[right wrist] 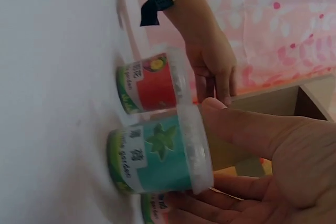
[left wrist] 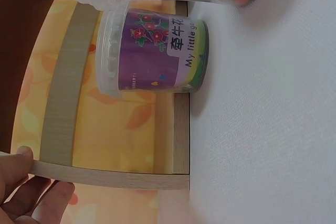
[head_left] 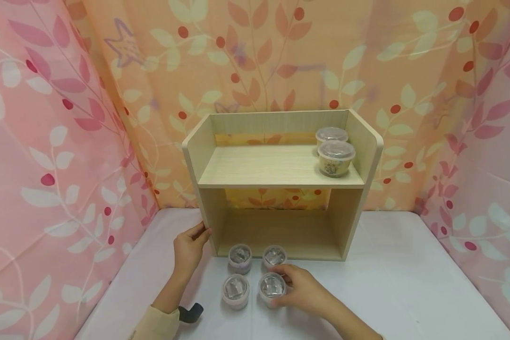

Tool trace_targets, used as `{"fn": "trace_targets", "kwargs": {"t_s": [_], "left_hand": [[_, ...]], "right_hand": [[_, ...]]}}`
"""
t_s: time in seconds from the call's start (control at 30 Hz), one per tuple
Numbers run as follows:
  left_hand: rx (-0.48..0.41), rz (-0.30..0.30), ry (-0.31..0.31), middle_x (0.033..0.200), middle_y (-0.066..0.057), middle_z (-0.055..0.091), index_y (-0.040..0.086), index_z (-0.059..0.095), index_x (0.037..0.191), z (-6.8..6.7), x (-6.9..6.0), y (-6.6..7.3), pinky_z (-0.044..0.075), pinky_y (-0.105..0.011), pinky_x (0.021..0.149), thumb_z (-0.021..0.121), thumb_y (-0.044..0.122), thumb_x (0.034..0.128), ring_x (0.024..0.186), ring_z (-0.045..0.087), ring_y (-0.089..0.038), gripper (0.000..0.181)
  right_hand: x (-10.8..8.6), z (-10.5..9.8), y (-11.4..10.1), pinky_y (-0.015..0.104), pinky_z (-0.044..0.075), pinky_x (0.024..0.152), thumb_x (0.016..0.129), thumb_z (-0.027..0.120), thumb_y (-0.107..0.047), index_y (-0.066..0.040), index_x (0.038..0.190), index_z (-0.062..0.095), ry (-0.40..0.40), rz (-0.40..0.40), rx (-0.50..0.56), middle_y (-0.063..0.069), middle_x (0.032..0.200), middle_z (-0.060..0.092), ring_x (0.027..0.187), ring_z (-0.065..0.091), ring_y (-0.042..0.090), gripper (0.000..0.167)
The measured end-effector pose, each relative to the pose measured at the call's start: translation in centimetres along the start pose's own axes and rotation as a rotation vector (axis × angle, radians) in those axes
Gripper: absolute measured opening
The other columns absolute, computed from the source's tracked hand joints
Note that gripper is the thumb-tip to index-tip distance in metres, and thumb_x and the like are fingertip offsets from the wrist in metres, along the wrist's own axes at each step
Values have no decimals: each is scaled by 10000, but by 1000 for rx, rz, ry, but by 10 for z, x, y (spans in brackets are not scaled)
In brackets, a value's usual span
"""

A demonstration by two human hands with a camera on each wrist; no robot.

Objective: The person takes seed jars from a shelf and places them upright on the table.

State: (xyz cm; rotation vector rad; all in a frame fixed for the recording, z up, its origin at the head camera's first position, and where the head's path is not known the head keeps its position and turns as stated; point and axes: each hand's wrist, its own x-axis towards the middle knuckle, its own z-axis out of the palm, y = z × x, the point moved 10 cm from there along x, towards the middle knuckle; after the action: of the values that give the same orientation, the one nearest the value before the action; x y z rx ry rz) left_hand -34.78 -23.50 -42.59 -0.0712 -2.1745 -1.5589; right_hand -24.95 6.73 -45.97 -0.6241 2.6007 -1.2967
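Note:
Fingers and thumb of the left hand (head_left: 189,250) pinch the front edge of the left side panel of a wooden shelf (head_left: 205,208); the left wrist view shows this hand (left wrist: 26,192) at the panel (left wrist: 105,176). On the white cloth, the right hand (head_left: 303,289) has thumb and fingers round the front right lidded cup (head_left: 273,287), whose label is teal (right wrist: 165,153) in the right wrist view. Beside it stand a red-labelled cup (right wrist: 155,85), a purple-labelled cup (left wrist: 152,51) and a back right cup (head_left: 275,255). All are upright.
Two lidded cups, one in front (head_left: 335,159) and one behind (head_left: 331,134), stand at the right of the upper shelf board (head_left: 259,165). The lower board (head_left: 280,231) lies behind the cups. Patterned curtains (head_left: 259,56) enclose the back and sides.

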Motion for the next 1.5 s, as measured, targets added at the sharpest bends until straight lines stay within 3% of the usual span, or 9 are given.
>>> {"fn": "trace_targets", "kwargs": {"t_s": [0.17, 0.3, 0.57, 0.7, 0.83, 1.03, 1.13, 1.3, 1.5], "left_hand": [[-15, 5, 14, 1112, -167, 758, -12, 736, 1202, -2, 0, 0, 591, -150, 759, 800, 51, 886, 981, 744, -221, 328], [-46, 10, 6, 1110, -173, 758, -15, 736, 1201, 1, 1, -1, 595, -159, 762, 789, 28, 889, 955, 743, -159, 320], [9, 39, 23, 1078, -150, 772, 19, 762, 1178, -1, 0, -1, 586, -132, 744, 806, 76, 887, 964, 748, -218, 300], [7, 42, 32, 1071, -155, 773, 13, 766, 1167, -4, 1, 0, 581, -120, 732, 814, 59, 874, 946, 749, -201, 301], [-9, 30, 14, 1081, -154, 773, 5, 762, 1173, -3, 1, 1, 587, -131, 739, 809, 63, 881, 946, 747, -185, 302], [5, 14, 9, 1076, -142, 777, 9, 764, 1172, -2, 0, 1, 587, -130, 738, 811, 74, 883, 960, 745, -222, 300], [19, 14, 13, 1073, -137, 778, 12, 766, 1169, -3, 0, 2, 582, -120, 730, 813, 71, 880, 960, 744, -234, 299], [22, 25, 15, 1069, -134, 780, 13, 769, 1164, -3, 1, 3, 583, -122, 728, 814, 77, 881, 951, 747, -230, 294], [15, 16, 12, 1078, -144, 776, 9, 761, 1178, -2, 1, 1, 583, -123, 734, 808, 72, 886, 919, 740, -129, 303]], "right_hand": [[-2, -16, -6, 546, 526, 1025, 788, 895, -296, -6, 1351, 606, -5, -25, 43, 127, 1301, 667, 1162, 656, 331, 696], [-10, -44, -15, 516, 505, 1064, 838, 862, -302, -21, 1355, 599, 55, -29, 52, 155, 1344, 646, 1226, 626, 351, 644], [-36, -121, -53, 387, 492, 1090, 883, 828, -270, -102, 1418, 568, 377, -95, 30, 68, 1420, 605, 1315, 581, 296, 618], [-51, -160, -74, 155, 467, 1058, 901, 811, -245, -66, 1415, 565, 532, -146, -31, 83, 1420, 610, 1314, 583, 306, 597], [-62, -194, -89, 12, 403, 994, 906, 808, -229, -36, 1431, 541, 620, -128, -60, 114, 1420, 619, 1315, 576, 334, 620], [-63, -233, -102, 74, 432, 1011, 915, 799, -262, -39, 1510, 456, 674, -69, -13, 155, 1493, 547, 1377, 519, 342, 723], [-55, -245, -104, 210, 422, 1112, 921, 792, -272, -26, 1552, 383, 683, -34, 28, 165, 1543, 489, 1419, 476, 332, 791], [-39, -256, -104, 492, 340, 1202, 918, 788, -337, -23, 1617, 224, 680, 49, 71, 180, 1638, 345, 1493, 370, 329, 952], [-20, -259, -107, 536, 241, 1250, 912, 788, -354, -24, 1636, 112, 671, 94, 70, 223, 1678, 189, 1547, 220, 343, 1044]]}}
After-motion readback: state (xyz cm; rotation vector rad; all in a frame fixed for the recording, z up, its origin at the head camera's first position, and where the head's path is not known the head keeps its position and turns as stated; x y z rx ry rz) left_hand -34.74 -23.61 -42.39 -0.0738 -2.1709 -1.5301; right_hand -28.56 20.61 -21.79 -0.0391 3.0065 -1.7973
